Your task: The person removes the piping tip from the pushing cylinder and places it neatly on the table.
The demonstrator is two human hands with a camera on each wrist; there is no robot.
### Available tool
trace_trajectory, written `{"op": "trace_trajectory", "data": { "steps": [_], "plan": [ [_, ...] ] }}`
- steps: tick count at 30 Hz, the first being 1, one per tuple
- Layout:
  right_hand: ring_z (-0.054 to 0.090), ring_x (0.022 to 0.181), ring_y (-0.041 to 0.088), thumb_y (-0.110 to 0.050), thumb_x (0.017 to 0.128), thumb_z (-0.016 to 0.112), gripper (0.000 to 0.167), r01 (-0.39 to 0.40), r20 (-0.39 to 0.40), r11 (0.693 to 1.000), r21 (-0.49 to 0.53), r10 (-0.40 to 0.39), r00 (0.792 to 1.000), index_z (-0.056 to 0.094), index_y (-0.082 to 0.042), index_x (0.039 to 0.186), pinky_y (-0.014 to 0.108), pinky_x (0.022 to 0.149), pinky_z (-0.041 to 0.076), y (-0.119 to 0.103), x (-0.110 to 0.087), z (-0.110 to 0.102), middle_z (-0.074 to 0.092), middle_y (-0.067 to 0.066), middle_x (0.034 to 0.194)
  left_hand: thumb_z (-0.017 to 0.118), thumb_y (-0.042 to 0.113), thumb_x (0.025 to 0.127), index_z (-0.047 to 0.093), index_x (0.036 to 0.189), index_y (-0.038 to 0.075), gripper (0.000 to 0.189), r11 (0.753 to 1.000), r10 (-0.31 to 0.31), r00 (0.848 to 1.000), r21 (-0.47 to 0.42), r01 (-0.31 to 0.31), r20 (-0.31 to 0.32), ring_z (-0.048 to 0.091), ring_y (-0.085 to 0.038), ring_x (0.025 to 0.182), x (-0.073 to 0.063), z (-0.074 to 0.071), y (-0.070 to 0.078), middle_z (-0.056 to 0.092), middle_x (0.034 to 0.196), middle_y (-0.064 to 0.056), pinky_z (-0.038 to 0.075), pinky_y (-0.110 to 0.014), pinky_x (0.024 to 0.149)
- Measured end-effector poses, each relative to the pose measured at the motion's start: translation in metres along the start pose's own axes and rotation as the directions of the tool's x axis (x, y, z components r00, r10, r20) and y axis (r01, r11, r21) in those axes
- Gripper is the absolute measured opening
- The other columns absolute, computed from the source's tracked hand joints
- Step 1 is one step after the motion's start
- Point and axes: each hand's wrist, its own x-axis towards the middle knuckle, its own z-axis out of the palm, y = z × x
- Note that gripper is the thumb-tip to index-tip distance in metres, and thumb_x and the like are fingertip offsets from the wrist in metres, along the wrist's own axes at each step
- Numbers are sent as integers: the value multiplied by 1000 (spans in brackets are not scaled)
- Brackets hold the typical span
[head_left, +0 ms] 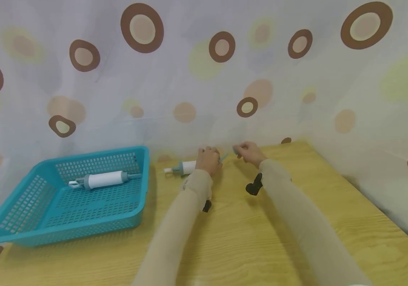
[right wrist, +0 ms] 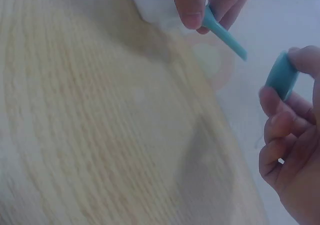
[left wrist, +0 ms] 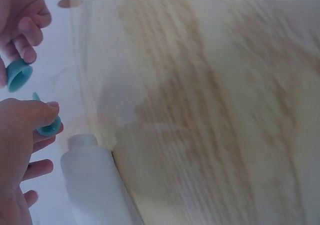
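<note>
My left hand (head_left: 208, 159) pinches a slim teal nozzle (right wrist: 225, 37) between thumb and fingers, its narrow end pointing toward the other hand. A short distance to the right, my right hand (head_left: 249, 153) holds a small, hollow teal cap (right wrist: 282, 76) by its rim, apart from the nozzle. The cap's open mouth (left wrist: 20, 77) shows in the left wrist view. Under and beside my left hand lies a pastry syringe (head_left: 188, 167) with a white barrel (left wrist: 97, 185) and a grey-teal end fitting; the hand hides part of it in the head view.
A teal plastic basket (head_left: 82, 229) stands on the left of the wooden table (head_left: 232, 246), with a second white-barrelled syringe (head_left: 105, 179) lying in it. A spotted cloth (head_left: 175, 79) hangs behind the table and along its right side.
</note>
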Motion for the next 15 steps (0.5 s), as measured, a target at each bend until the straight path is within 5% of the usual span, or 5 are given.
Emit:
{"op": "trace_trajectory", "data": {
  "steps": [6, 15],
  "plan": [
    [53, 108, 38, -30, 101, 49, 50, -31, 60, 993, -114, 38, 997, 44, 9, 131, 42, 89, 49, 5, -11, -5, 51, 25, 125, 61, 38, 94, 71, 114, 21, 28, 979, 69, 996, 187, -77, 48, 46, -18, 127, 2, 6, 9, 57, 133, 4, 28, -47, 114],
    [54, 107, 36, -31, 98, 54, 50, -3, 138, 985, -173, 27, 990, 47, 8, 129, 40, 85, 49, 14, -1, 3, 42, 26, 137, 53, 31, 98, 65, 122, 26, 27, 948, 31, 994, 313, -63, 106, 40, -18, 134, -4, 8, 5, 54, 138, 4, 15, -50, 119]
  ]
}}
